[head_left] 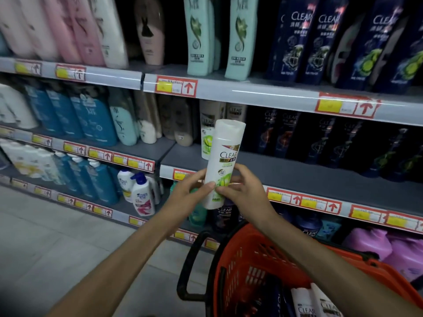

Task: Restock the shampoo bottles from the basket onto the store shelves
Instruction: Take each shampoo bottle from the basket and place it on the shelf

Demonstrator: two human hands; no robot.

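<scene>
Both hands on the white CLEAR shampoo bottle [223, 165], upright, cap up, label facing me at frame centre, probably to match it with the same white CLEAR bottle on the shelf [207, 138] at its 11 o'clock. Left hand [190, 191] pinches the lower body from 9 o'clock with its thumb in front, while right hand [242, 191] curls round it from 3 o'clock, forearms stretched forward. More CLEAR bottles [306, 303] wait in the orange basket [251, 259] at 5 o'clock.

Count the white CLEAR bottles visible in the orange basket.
2. The left white bottle and the right white bottle sit side by side in the orange basket, at the frame's bottom edge; others may be hidden.
</scene>
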